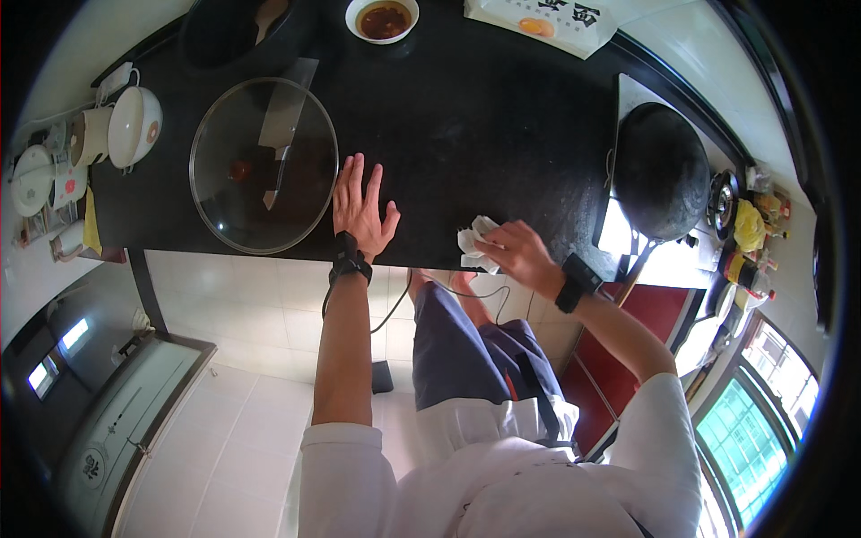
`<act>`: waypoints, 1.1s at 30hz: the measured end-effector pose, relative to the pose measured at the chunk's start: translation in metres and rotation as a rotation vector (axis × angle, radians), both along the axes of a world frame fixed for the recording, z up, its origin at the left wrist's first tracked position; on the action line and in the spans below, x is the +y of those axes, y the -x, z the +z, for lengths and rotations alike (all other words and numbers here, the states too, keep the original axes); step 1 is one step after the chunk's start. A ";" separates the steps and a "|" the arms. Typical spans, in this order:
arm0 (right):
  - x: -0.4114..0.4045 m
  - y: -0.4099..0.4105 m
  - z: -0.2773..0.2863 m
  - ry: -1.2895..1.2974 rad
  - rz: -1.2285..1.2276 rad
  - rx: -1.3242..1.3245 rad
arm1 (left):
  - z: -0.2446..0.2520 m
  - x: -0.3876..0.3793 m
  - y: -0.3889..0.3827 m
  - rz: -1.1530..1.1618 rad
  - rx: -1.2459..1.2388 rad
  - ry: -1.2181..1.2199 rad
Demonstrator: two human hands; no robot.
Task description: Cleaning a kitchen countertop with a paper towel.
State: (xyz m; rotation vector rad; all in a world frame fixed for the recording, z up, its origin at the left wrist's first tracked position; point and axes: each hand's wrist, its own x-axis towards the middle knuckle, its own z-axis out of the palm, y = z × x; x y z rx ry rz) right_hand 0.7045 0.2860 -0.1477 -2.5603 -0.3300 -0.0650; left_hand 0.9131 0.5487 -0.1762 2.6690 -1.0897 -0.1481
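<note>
My left hand rests flat on the black countertop, fingers spread and nothing in its grasp. Just left of it lies a round glass lid with a metal rim. A cleaver shows partly through the glass, its blade tip reaching past the rim at the top. Crumpled white tissue is pinched in my right hand, at the counter's front edge. Both wrists wear black straps with small devices.
A wok sits on the stove at right, its handle toward me. At the back are a bowl of brown sauce, a printed food packet and a dark pan. A white enamel pot stands at left. A cable hangs before my legs.
</note>
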 end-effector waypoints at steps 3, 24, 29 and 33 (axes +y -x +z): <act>-0.055 -0.054 0.013 0.131 -0.065 -0.122 | 0.008 0.006 0.001 0.001 0.015 0.018; -0.196 -0.080 -0.021 0.049 -0.794 0.060 | 0.001 -0.015 -0.005 -0.456 0.079 0.055; -0.109 -0.081 -0.035 0.026 -0.606 -0.133 | 0.002 -0.014 -0.005 -0.432 0.126 0.046; 0.031 -0.044 -0.004 -0.042 -0.202 -0.030 | 0.004 -0.007 -0.007 -0.415 0.144 0.067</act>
